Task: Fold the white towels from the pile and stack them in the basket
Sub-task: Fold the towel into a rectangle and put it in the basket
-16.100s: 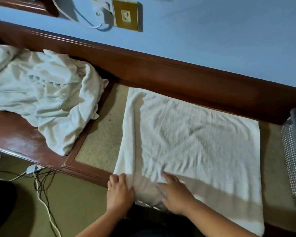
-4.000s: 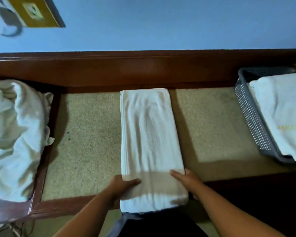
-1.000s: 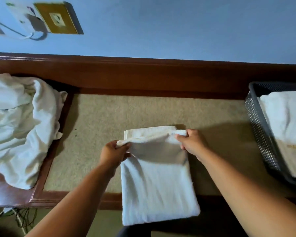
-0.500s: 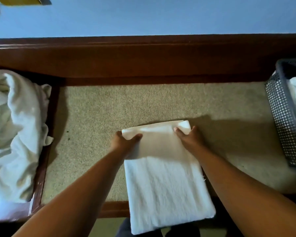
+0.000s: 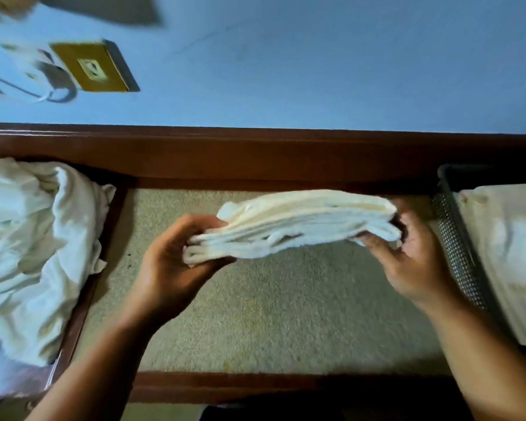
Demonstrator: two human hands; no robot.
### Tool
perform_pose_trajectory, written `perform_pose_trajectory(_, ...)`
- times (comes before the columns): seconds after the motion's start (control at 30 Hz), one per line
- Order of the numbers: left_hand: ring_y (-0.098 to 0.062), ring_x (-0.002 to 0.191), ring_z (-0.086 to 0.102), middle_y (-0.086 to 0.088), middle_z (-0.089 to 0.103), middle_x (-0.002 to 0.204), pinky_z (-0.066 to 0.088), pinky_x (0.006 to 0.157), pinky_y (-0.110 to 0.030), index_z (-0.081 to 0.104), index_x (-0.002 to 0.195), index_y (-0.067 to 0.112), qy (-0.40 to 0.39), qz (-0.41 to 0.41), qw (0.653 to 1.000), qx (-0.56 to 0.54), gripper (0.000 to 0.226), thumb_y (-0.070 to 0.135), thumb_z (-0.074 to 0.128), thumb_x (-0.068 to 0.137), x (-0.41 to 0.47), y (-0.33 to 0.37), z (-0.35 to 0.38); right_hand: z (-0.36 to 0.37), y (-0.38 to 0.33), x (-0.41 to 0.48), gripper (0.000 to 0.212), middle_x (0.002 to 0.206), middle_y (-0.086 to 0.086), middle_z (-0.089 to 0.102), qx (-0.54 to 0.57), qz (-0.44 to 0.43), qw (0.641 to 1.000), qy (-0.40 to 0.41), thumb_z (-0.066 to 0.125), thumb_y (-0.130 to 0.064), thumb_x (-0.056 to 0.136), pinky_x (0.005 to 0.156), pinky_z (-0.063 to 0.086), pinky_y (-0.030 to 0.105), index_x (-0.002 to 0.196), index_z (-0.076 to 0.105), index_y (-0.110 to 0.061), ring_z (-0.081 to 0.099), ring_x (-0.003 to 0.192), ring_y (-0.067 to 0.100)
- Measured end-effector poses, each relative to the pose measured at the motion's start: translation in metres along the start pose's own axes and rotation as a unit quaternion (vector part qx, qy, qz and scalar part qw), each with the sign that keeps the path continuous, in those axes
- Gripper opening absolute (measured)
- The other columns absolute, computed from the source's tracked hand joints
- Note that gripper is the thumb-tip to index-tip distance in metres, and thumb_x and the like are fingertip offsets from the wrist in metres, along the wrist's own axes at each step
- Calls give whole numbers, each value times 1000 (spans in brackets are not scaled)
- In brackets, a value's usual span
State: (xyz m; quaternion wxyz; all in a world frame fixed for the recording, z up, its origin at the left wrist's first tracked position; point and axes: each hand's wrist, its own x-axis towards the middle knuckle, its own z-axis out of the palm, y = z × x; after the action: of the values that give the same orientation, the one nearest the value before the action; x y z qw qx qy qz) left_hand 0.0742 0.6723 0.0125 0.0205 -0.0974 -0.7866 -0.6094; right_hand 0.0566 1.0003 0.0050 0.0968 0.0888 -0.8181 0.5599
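A folded white towel (image 5: 292, 224) hangs in the air above the beige carpeted surface (image 5: 255, 314), seen edge-on with its layers showing. My left hand (image 5: 170, 262) grips its left end and my right hand (image 5: 407, 253) grips its right end. The pile of unfolded white towels (image 5: 28, 244) lies at the left. At the right edge stands the grey mesh basket (image 5: 456, 247) with a folded white towel (image 5: 510, 253) inside it. The held towel's right end is close to the basket's rim.
A dark wooden frame (image 5: 255, 156) runs along the back and front of the surface. Behind it rises a blue wall with a brass socket plate (image 5: 91, 68) and a white plug with cable at upper left.
The towel lay flat on the carpet with both hands pressing its far fold. Now both hands have lifted it off the surface and carried it toward the right.
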Motion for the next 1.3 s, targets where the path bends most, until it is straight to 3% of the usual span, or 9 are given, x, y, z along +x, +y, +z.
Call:
perform_pose_trajectory(0.13, -11, 101, 61, 7, 62, 109, 45, 81, -18, 66, 102, 20, 10, 84, 979, 187, 27, 17, 80, 79, -39, -39, 19, -3, 38, -54, 23, 105, 0, 53, -210, -95, 971, -57, 63, -17, 80, 78, 47, 28, 103, 61, -12, 56, 94, 18)
perform_pose_trajectory(0.33, -17, 104, 63, 16, 41, 124, 53, 84, -32, 44, 109, 41, -152, -220, 926, 267, 53, 37, 81, 71, -132, -161, 63, 48, 145, -167, 56, 118, -11, 54, -224, 281, 895, -264, 66, -7, 87, 89, 44, 19, 109, 44, -53, 59, 107, 14)
perform_pose_trajectory(0.53, -12, 88, 64, -2, 63, 107, 46, 65, -24, 47, 116, 19, 17, -421, 901, 108, 49, 34, 81, 83, -118, -169, 84, 86, 138, -162, 30, 99, 3, 62, -9, 480, 877, -29, 65, -7, 94, 68, 42, 9, 119, 50, -15, 60, 94, 20)
perform_pose_trajectory(0.77, -19, 58, 50, -8, 59, 71, 37, 47, -24, 58, 82, 8, -58, -524, 842, 117, 24, 23, 76, 86, -90, -178, 73, 92, 139, -147, 21, 96, 4, 69, -142, 491, 855, -86, 72, -27, 88, 70, 50, 33, 97, 57, -16, 63, 79, 17)
perform_pose_trajectory(0.9, -18, 79, 58, -2, 62, 92, 43, 62, -29, 53, 96, 13, 5, -489, 854, 177, 41, 22, 85, 72, -91, -182, 79, 100, 134, -139, 52, 115, 12, 64, -121, 526, 841, -24, 82, -26, 80, 71, 44, 30, 116, 48, -9, 59, 86, 21)
perform_pose_trajectory(0.97, -18, 87, 64, 0, 67, 98, 48, 67, -31, 57, 104, 13, 18, -494, 861, 119, 54, 38, 90, 68, -92, -184, 81, 103, 130, -136, 68, 120, 12, 65, -55, 564, 823, -18, 82, -30, 81, 72, 45, 27, 132, 48, -3, 63, 92, 23)
perform_pose_trajectory(1.07, -19, 78, 66, -5, 73, 92, 48, 61, -29, 67, 110, 7, 5, -526, 851, 3, 73, 56, 84, 58, -93, -176, 75, 99, 118, -132, 37, 95, 5, 70, 7, 577, 814, -57, 73, -28, 89, 46, 41, 18, 119, 65, -7, 62, 68, 14)
perform_pose_trajectory(1.17, -28, 84, 64, -12, 75, 95, 47, 74, -34, 69, 111, 3, 21, -541, 830, -136, 65, 39, 84, 59, -87, -147, 77, 84, 97, -122, 26, 77, -3, 70, 75, 542, 836, -32, 75, -24, 85, 43, 40, 13, 106, 72, -9, 61, 59, 4)
perform_pose_trajectory(1.3, -26, 87, 75, -16, 75, 108, 62, 72, -33, 65, 116, 3, 51, -505, 787, -350, 29, 7, 58, 87, -68, -80, 104, 38, 70, -107, 16, 86, 2, 78, 180, 506, 842, 48, 75, -23, 80, 67, 48, 27, 92, 78, -14, 71, 80, 17)
